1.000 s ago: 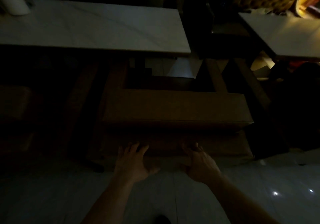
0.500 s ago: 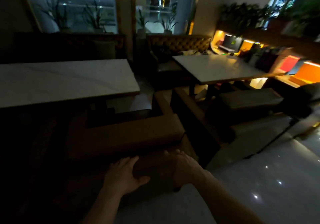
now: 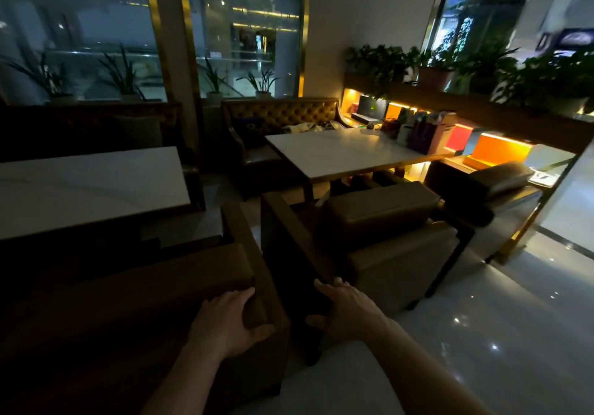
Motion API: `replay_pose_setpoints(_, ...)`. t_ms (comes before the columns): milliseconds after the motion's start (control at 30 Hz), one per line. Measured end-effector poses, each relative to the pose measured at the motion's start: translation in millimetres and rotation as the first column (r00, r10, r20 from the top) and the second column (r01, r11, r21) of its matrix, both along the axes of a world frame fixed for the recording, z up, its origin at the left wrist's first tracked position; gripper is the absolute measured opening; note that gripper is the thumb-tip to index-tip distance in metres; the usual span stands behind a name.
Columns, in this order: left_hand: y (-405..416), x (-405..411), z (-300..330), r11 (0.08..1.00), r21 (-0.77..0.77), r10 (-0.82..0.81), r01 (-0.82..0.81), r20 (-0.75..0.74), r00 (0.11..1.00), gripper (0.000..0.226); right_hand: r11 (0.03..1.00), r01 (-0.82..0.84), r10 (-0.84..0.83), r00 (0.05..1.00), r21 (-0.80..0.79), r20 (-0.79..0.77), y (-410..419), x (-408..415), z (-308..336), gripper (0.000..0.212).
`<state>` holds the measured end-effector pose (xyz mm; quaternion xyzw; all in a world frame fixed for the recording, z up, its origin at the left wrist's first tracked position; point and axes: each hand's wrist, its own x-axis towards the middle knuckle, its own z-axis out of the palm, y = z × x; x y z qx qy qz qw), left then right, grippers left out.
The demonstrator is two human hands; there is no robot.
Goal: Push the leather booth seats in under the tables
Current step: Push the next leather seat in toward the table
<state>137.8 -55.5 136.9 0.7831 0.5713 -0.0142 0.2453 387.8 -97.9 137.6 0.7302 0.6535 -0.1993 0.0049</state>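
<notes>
A brown leather booth seat [image 3: 144,289] stands at the lower left, its front tucked under the white marble table [image 3: 90,186]. My left hand [image 3: 225,321] rests on the right end of its backrest, fingers laid over the top and thumb spread down the end. A second leather seat [image 3: 385,218] in a dark wooden frame [image 3: 286,241] stands to the right, in front of another white table [image 3: 347,154]. Spread open, my right hand [image 3: 347,311] has its fingertips at the near back corner of that frame; whether they touch it I cannot tell.
A dark padded chair [image 3: 495,186] stands at the far right beside a lit shelf unit with plants [image 3: 482,144]. A tufted leather bench [image 3: 283,115] lines the glass wall behind the tables. A narrow gap separates the two seats. Glossy tiled floor [image 3: 482,334] spreads right.
The view has risen and swung right. Both hands left the back of the first seat's middle: the left slid to its right end, the right moved over to the second seat's frame.
</notes>
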Motion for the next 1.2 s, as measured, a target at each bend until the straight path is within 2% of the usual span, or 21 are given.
replay_pose_setpoints(133, -5.6, 89.2, 3.3, 1.000, 0.008, 0.010, -0.010, 0.008, 1.000, 0.096, 1.000, 0.019, -0.019, 1.000, 0.001, -0.022, -7.1, 96.1, 0.3, 0.100)
replay_pose_setpoints(233, -9.4, 154.3, 3.1, 1.000, 0.016, -0.018, 0.018, 0.020, 1.000, 0.095, 0.998, 0.033, -0.031, 0.999, 0.048, -0.033, -14.9, 166.7, -4.1, 0.121)
replay_pose_setpoints(267, -9.9, 173.5, 2.6, 0.999, 0.016, -0.030, 0.030, 0.014, 0.999, 0.095, 0.998, 0.047, -0.045, 0.998, 0.048, -0.039, -18.1, 186.6, -4.4, 0.121)
replay_pose_setpoints(333, -8.6, 209.6, 1.0, 0.999, 0.002, -0.051, 0.051, -0.009, 0.999, 0.096, 0.997, 0.080, -0.079, 0.996, 0.023, -0.051, -24.8, 218.6, -1.3, 0.102)
replay_pose_setpoints(400, -2.7, 243.5, -3.0, 0.998, -0.006, -0.068, 0.068, -0.020, 0.997, 0.096, 0.994, 0.105, -0.104, 0.994, 0.014, -0.042, -25.1, 250.6, -3.3, 0.093)
replay_pose_setpoints(533, 24.5, 306.3, -17.0, 0.996, 0.002, -0.093, 0.093, -0.004, 0.996, 0.097, 0.992, 0.128, -0.128, 0.991, 0.008, -0.031, -6.0, 309.0, -21.7, 0.095)
replay_pose_setpoints(633, 49.9, 351.2, -36.4, 0.994, -0.017, -0.106, 0.106, 0.000, 0.994, 0.098, 0.989, 0.148, -0.148, 0.988, 0.001, -0.038, 18.2, 352.0, -41.0, 0.114)
replay_pose_setpoints(800, 113.6, 423.4, -72.3, 0.994, -0.050, -0.100, 0.101, 0.033, 0.994, 0.100, 0.985, 0.161, -0.162, 0.987, -0.062, -0.005, 76.0, 423.1, -61.5, 0.099)
replay_pose_setpoints(967, 173.1, 483.2, -95.3, 0.993, -0.082, -0.076, 0.079, 0.034, 0.997, 0.101, 0.984, 0.139, -0.136, 0.990, -0.108, 0.036, 141.2, 489.7, -74.4, 0.095)
replay_pose_setpoints(1200, 229.5, 544.8, -120.2, 0.996, -0.091, -0.021, 0.021, -0.004, 1.000, 0.103, 0.991, 0.050, -0.050, 0.999, -0.124, 0.000, 214.2, 559.3, -112.1, 0.091)
